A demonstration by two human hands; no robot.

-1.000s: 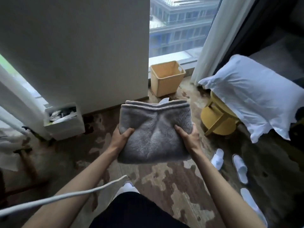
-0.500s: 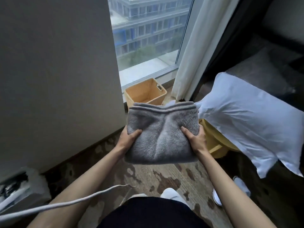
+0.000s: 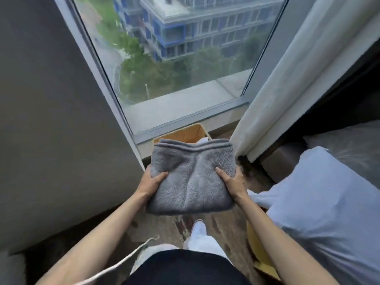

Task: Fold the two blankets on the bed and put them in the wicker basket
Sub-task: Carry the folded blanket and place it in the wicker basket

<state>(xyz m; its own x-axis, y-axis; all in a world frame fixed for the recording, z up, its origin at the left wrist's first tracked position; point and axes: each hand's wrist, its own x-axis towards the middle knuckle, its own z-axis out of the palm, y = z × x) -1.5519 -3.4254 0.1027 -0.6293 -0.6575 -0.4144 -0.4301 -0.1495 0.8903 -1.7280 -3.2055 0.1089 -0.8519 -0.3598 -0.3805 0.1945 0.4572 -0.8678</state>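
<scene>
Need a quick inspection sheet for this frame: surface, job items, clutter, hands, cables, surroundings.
Surface: patterned carpet, worn-looking, partly hidden by the arms.
Job's things: folded grey blanket held in the air in front of the wicker basket, which stands by the window; something white shows inside the basket. Second blanket: cannot tell.
Clutter: white pillow at right, lying over a yellow stool.
Hands: left hand and right hand grip the blanket's opposite sides, thumbs on top.
Cables: white cord hangs at lower left, clear of the blanket.
Surroundings: grey wall left, window ahead, white curtain right.
</scene>
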